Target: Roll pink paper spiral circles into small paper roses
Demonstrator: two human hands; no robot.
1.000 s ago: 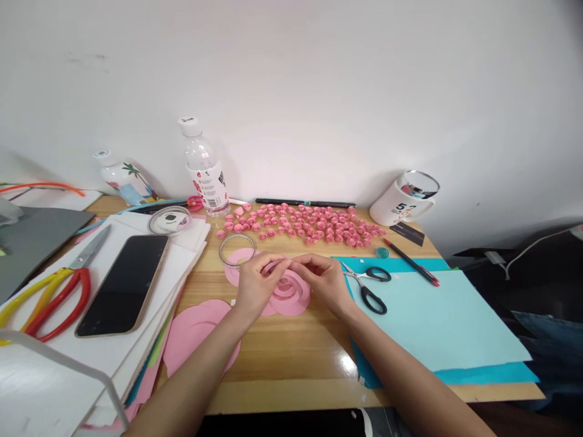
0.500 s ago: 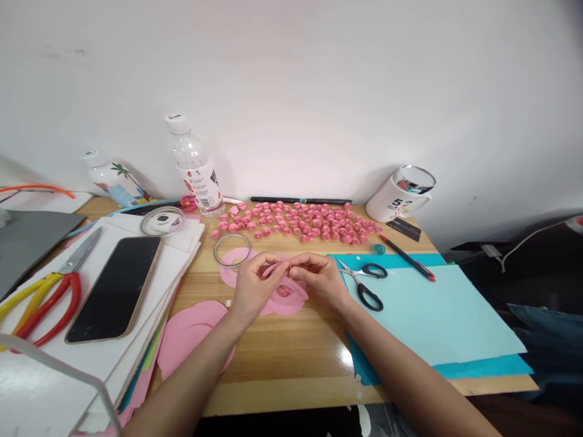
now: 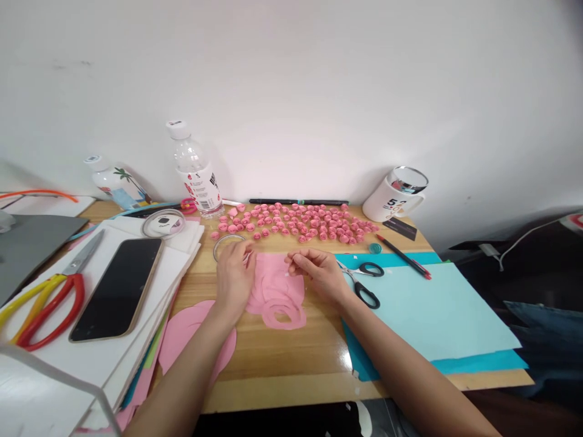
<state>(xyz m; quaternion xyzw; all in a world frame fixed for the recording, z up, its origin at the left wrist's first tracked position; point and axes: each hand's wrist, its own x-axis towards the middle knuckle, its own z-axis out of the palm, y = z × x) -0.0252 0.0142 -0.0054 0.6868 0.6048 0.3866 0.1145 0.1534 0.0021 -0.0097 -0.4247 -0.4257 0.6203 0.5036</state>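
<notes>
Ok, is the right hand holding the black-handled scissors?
No, the black-handled scissors lie on the blue paper, beside the right hand.

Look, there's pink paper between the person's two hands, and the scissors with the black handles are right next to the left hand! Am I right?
Not quite: the black-handled scissors are next to the right hand, not the left hand, as the head view shows. Pink paper is between the two hands, just as you said.
</notes>
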